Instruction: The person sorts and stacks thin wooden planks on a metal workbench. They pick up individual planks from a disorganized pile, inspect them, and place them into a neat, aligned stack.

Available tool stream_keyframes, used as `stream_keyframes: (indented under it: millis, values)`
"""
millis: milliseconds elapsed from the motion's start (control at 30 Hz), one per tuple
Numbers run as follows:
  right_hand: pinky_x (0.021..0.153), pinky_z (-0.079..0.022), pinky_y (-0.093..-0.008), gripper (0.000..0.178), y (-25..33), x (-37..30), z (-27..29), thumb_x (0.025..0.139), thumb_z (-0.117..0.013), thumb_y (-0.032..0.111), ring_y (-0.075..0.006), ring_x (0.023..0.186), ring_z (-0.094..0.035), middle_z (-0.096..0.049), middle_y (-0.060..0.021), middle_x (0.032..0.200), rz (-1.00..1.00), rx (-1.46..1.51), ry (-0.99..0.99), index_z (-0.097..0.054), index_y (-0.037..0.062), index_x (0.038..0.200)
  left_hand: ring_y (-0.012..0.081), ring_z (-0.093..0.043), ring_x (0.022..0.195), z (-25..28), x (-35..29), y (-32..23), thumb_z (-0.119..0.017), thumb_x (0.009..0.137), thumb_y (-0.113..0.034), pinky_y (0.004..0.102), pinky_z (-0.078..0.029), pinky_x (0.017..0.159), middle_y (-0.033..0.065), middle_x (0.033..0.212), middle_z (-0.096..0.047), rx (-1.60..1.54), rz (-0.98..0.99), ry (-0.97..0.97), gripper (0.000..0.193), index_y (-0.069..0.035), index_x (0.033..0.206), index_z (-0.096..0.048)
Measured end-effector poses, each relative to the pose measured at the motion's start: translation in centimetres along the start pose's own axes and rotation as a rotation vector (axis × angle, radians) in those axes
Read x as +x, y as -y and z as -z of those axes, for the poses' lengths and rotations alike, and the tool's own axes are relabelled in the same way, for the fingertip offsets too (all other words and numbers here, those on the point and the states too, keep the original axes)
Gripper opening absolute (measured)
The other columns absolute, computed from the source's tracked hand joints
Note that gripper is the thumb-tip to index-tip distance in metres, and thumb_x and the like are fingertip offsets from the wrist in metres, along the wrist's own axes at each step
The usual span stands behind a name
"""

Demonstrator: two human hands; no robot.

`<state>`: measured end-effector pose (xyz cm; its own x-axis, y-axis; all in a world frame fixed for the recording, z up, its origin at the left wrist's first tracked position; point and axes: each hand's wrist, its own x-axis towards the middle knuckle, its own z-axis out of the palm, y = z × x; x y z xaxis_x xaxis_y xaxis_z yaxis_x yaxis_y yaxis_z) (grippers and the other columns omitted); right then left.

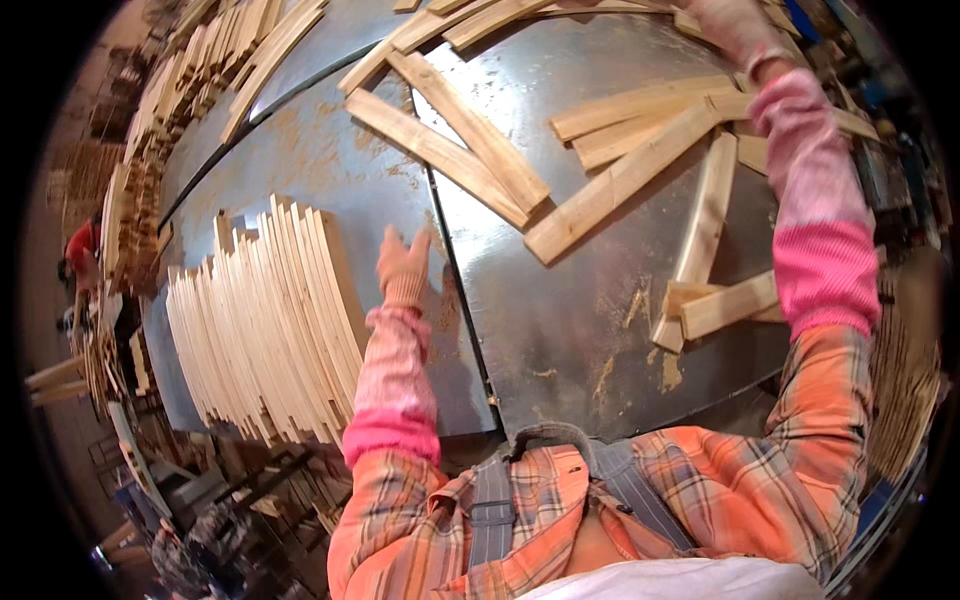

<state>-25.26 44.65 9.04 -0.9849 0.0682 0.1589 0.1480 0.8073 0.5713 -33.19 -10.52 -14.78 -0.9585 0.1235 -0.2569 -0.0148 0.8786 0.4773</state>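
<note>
My left hand (pixel 403 268), in a pinkish-orange glove, hovers over the metal table with its fingers apart and nothing in them. Just left of it lies a row of narrow light wood strips (pixel 265 325), set on edge side by side. My right hand (pixel 738 35) stretches to the far right, among wooden boards (pixel 560 8) along the table's back edge. It is blurred, so what its fingers do does not show. Closer in, under the right arm, several loose boards (pixel 630 180) lie crossed over one another.
The metal table (pixel 540 330) has dark seams between its plates and patches of sawdust. Two long boards (pixel 470 135) lie slanted across a seam. Stacked wood strips (pixel 140 215) line the far left side. Someone in red (pixel 82 250) is at the left edge.
</note>
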Motion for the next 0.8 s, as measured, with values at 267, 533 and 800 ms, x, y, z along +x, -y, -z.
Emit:
stream_keyframes:
  millis: [267,533,800]
  values:
    - [0.105,-0.051,-0.0454,0.118,33.8,-1.0,1.2,0.078,-0.085,0.052,-0.0414,0.126,-0.059,-0.057,-0.0264,0.139,-0.24,0.983,0.778,-0.019,-0.0028,0.16,0.0449,-0.064,0.118,-6.0,6.7,-12.4,-0.071,0.086,-0.044,0.0477,-0.047,0.105,0.0289,0.128,-0.067,-0.341,0.047,-0.101,0.071,0.002,0.138,-0.057]
    - [0.108,-0.05,-0.0474,0.097,40.0,-7.8,3.5,0.081,-0.081,0.03,-0.0451,0.129,-0.057,-0.057,-0.0288,0.136,-0.409,1.515,0.832,-0.026,-0.0007,0.154,0.025,-0.067,0.089,-3.5,3.6,-13.0,-0.078,0.084,-0.035,0.0402,-0.054,0.076,0.0147,0.097,-0.068,-1.065,0.264,0.329,0.053,0.008,0.11,-0.062]
    - [0.1,-0.053,-0.0485,0.067,38.1,-14.0,8.4,0.088,-0.074,0.031,-0.0387,0.121,-0.064,-0.064,-0.0245,0.127,0.074,1.285,0.741,-0.047,-0.0052,0.136,0.0262,-0.071,0.087,-2.4,-2.2,-10.2,-0.078,0.078,-0.029,0.0426,-0.056,0.08,0.0149,0.094,-0.073,-0.141,0.046,0.261,0.047,0.002,0.111,-0.068]
